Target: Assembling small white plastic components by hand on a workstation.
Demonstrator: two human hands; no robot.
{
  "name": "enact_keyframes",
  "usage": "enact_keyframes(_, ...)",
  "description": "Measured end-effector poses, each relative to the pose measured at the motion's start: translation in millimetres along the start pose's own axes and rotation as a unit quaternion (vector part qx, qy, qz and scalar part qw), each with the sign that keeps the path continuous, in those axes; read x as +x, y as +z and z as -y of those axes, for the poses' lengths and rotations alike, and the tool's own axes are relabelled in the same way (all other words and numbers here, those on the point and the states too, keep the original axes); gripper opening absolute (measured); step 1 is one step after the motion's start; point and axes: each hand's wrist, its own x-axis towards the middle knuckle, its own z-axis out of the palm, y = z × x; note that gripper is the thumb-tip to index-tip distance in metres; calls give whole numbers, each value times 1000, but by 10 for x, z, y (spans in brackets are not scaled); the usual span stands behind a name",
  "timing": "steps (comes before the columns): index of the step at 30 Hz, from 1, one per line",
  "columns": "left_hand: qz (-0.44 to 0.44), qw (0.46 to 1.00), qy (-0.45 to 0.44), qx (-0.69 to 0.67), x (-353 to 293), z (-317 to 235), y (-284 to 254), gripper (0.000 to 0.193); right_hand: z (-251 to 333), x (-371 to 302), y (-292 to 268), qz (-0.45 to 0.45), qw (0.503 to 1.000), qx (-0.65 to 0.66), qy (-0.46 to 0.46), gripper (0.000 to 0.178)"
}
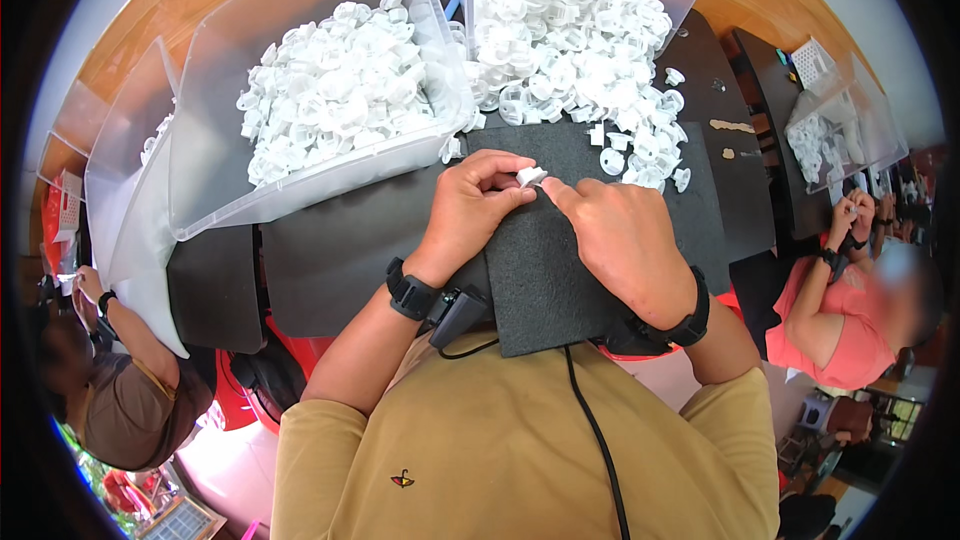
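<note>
A small white plastic cap-like part (531, 177) is pinched between the thumb and index finger of my left hand (476, 208). My right hand (625, 240) is closed beside it, its index fingertip at the part's right edge. The other fingers curl under, and whatever they may hold is hidden. Both hands are above a dark grey mat (545, 295) on the table. Beyond them, a heap of similar white parts (560, 30) spills from a tipped clear bin onto the mat.
At the left stands a translucent bin (330, 165) with many white parts. Loose parts (650, 155) lie on the mat's far right. A black cable (590, 410) runs down my shirt. Co-workers sit at left (130, 380) and right (835, 315), near other clear bins.
</note>
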Motion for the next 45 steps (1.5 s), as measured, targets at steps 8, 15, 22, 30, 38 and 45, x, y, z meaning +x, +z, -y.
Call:
enact_keyframes(8,47,998,-36,25,44,-2,-39,29,-87,51,-86,2,999,-17,-28,30)
enact_keyframes(15,63,993,-37,-90,5,-84,-39,46,-174,108,-43,-94,953,280,66,35)
enact_keyframes(22,137,984,-46,-108,-26,-157,-5,49,-410,284,-18,16,913,404,47,12)
enact_keyframes(30,148,987,-42,-53,12,-132,-33,41,-242,1094,-849,-170,844,509,-13,22)
enact_keyframes(38,153,988,-6,29,-5,-208,-13,44,-528,1303,149,-200,956,212,19,39)
enact_keyframes(45,167,986,1,7,24,-90,-36,49,-537,1408,337,-212,953,215,-13,38)
